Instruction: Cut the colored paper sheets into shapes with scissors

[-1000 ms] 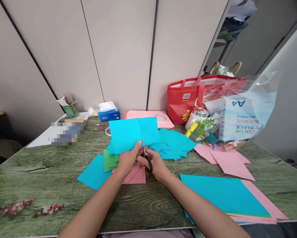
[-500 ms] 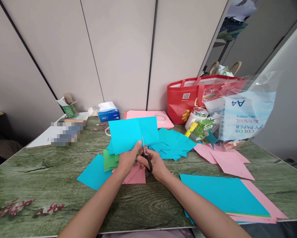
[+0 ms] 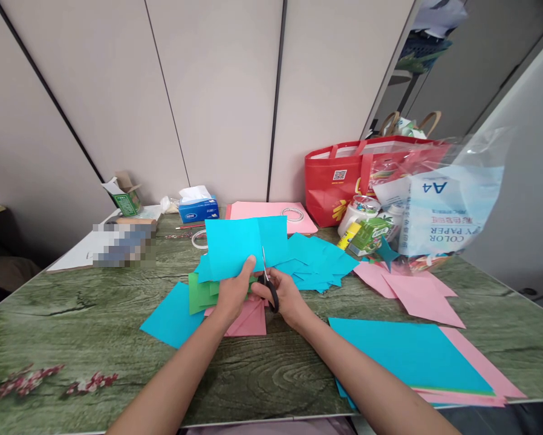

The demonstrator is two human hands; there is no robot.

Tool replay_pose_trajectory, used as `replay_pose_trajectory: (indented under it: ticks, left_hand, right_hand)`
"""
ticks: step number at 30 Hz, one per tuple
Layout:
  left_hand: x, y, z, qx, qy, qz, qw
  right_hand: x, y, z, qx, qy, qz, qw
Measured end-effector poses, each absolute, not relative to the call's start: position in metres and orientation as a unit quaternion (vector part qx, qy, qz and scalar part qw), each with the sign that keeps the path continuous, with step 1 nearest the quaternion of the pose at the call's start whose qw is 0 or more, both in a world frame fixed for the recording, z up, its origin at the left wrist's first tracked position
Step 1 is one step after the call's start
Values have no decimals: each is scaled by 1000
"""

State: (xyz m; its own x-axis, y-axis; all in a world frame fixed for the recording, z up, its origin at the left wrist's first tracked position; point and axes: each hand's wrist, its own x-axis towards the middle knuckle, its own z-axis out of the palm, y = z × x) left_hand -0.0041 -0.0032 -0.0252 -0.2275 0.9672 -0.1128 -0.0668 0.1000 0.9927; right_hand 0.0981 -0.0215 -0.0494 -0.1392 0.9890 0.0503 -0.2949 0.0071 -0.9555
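Note:
My left hand (image 3: 236, 291) pinches the lower edge of a blue sheet of paper (image 3: 233, 244), thumb on its front. The sheet is raised upright above the table and has a fold line near its middle. In my right hand (image 3: 286, 296) is a pair of scissors (image 3: 271, 291) with black handles, its blades pointing up at the paper just right of my left thumb. Whether the blades are parted is hard to see. Below my hands lie green paper pieces (image 3: 201, 293) and pink paper pieces (image 3: 248, 323). Cut blue pieces (image 3: 319, 263) are heaped just to the right.
A stack of blue sheets (image 3: 407, 353) over pink ones lies at the front right edge. Pink pieces (image 3: 423, 299), a glue stick (image 3: 348, 235), a red bag (image 3: 328, 193) and a clear paper packet (image 3: 448, 211) stand or lie right. A tissue box (image 3: 199, 211) stands at the back.
The blue sheet has shifted slightly right and turned a little. The scissors and right hand have moved very slightly with it, blades still at the paper.

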Motion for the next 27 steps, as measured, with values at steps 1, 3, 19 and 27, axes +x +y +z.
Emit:
replay_pose_trajectory:
  ticks: [1,3,19,27]
  left_hand:
    - [-4,-4,-26,397,565,537,485]
    - [-4,-4,-26,395,562,537,489]
    - [-1,-7,-20,393,606,545,426]
    - [-2,0,-32,391,539,588,459]
  right_hand:
    - [99,-21,-50,-374,-463,594,541]
    - [99,-21,-50,-371,-469,583,550]
    - [97,-22,-46,-383,-442,602,543]
    - [97,-22,-48,-381,-441,600,548]
